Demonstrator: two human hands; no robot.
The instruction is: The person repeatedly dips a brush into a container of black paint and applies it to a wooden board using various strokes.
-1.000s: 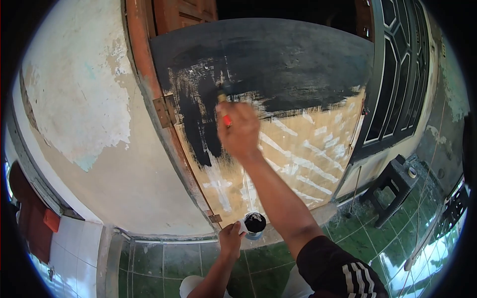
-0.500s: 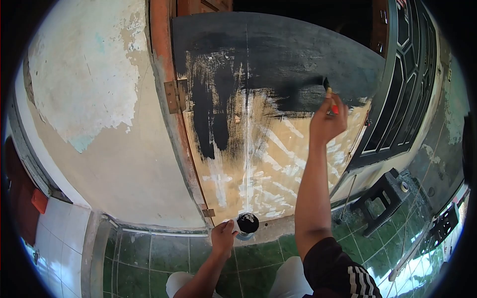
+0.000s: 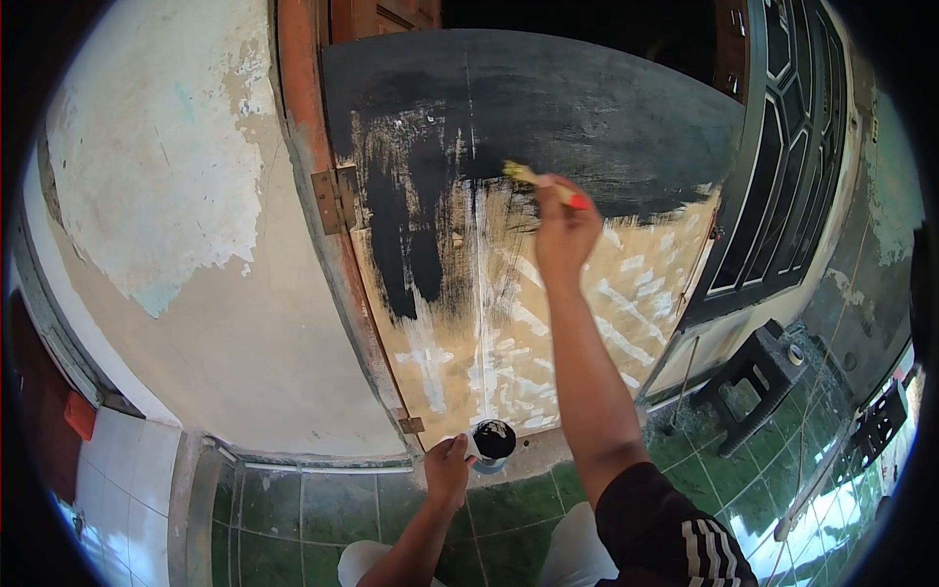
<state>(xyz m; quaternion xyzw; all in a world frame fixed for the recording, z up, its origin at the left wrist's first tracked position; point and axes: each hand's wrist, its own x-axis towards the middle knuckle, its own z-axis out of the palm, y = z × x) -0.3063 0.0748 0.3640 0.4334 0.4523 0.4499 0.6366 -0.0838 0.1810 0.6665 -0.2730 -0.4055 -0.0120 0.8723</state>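
My right hand is closed round the handle of a paintbrush, red at its end. The bristles are at the painted part of a low wooden door, near its middle seam; motion blurs the brush a little. Black paint covers the door's upper half and runs down in streaks on the left. Below, the board is bare tan wood with white filler patches. Low in front of the door, my left hand grips a cup of black paint by its side.
Rusty hinges join the door to an orange-brown frame on the left. A peeling wall stands beside it. To the right are a black-framed window and a dark plastic stool on green floor tiles.
My right hand has swept the brush leftward across the door, from the right part to near the middle seam. My left hand still holds the cup in about the same place.
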